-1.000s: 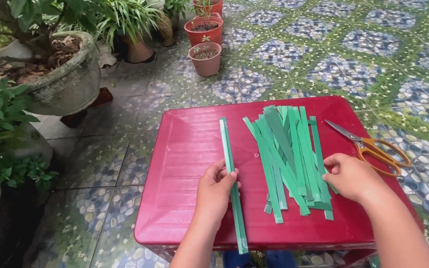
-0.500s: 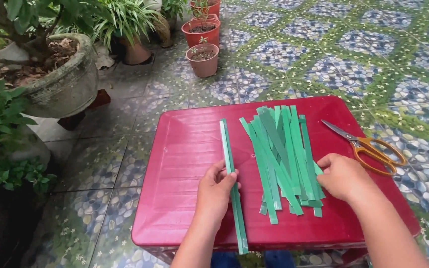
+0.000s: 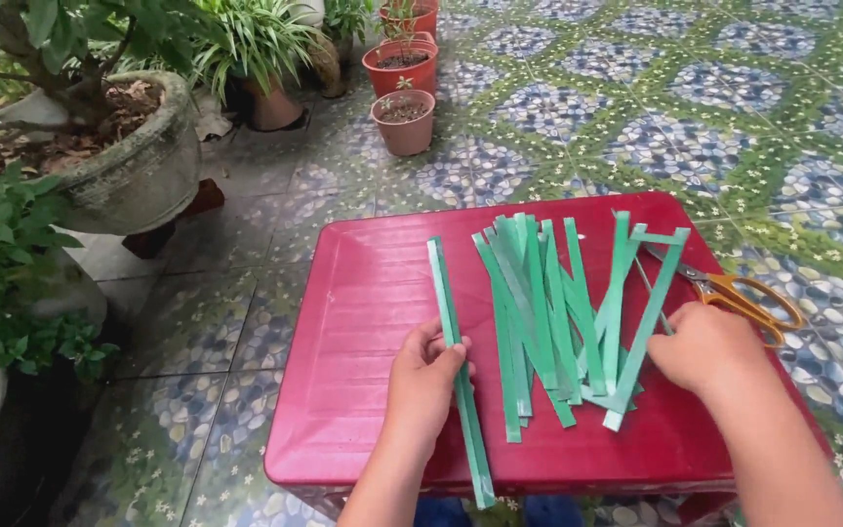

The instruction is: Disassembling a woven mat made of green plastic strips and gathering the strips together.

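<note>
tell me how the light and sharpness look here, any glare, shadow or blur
Head view: soft, even daylight with no hard shadows; a faint pale sheen on the red table; the green strips and left hand are sharp; the right hand looks slightly soft; the plant pots lean outward near the top edge, suggesting a wide lens.

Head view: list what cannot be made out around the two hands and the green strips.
- Right hand: seen from the back, its fingers curl out of sight, so any grip on the pile of flat green strips is unclear.
- Orange-handled metal scissors: blades partly hidden behind the strips and that hand.
- Single long green strip under the left hand: its middle is covered.
- Red plastic table: near edge cut off by the frame.
</note>
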